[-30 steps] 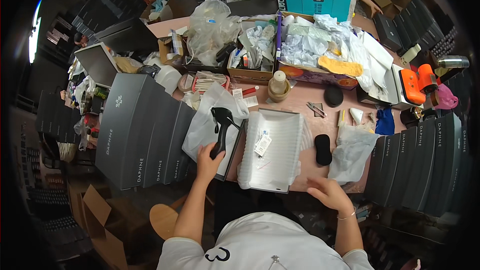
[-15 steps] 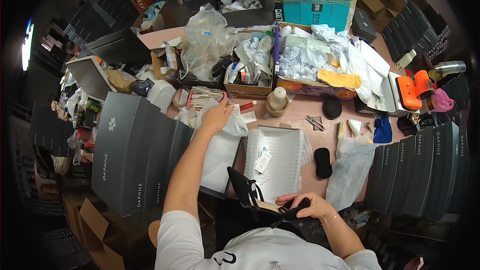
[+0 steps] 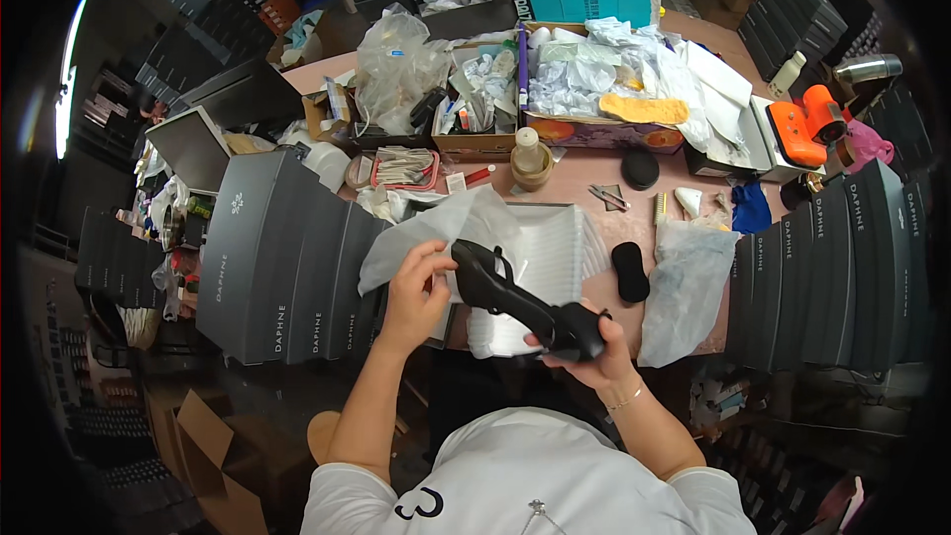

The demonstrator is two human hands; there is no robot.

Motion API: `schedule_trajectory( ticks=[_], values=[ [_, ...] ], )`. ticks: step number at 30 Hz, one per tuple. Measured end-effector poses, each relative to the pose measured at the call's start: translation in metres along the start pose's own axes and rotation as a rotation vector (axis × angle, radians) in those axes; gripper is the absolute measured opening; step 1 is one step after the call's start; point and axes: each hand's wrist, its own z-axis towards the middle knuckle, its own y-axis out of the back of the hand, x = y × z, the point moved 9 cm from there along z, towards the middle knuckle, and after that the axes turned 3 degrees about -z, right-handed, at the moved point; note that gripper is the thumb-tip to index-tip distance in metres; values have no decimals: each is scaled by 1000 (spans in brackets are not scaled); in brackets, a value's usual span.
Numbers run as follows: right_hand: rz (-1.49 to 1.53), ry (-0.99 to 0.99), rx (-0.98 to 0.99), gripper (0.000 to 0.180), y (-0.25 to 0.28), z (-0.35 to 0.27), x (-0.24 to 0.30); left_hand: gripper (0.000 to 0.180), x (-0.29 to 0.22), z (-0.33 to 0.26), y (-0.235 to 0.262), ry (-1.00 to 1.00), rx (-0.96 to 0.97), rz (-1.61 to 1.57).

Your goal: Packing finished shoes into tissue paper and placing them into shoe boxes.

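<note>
While I look down over the cluttered pink worktable (image 3: 594,188), I see stacks of dark grey shoe boxes (image 3: 287,258) walling its left side and another row (image 3: 842,258) closing off the right. Behind the work lies an open white-lined shoe box (image 3: 555,248), partly covered by a sheet of white tissue paper (image 3: 436,233). A crumpled clear plastic bag (image 3: 684,287) sits just right of it, with a black oval insole pad (image 3: 630,271) between them. Above the box I see a black high-heeled shoe (image 3: 515,292). My right hand (image 3: 594,347) is wrapped around its toe end; my left hand (image 3: 416,287) pinches the tissue's edge, fingers touching the heel end. Small scissors (image 3: 607,197) lie beyond.
</note>
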Motion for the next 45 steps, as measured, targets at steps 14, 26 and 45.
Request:
schedule_trajectory(
  ticks=[14, 26, 45],
  values=[
    [565, 77, -224, 49, 56, -48, -37, 50, -44, -33, -45, -94, 349, 79],
    [543, 44, -158, 46, 43, -53, -35, 58, -64, -28, -77, -84, 445, 113],
    [527, 36, -69, 57, 55, -63, -32, 31, -15, -11, -30, 154, 219, -47]
  ],
)
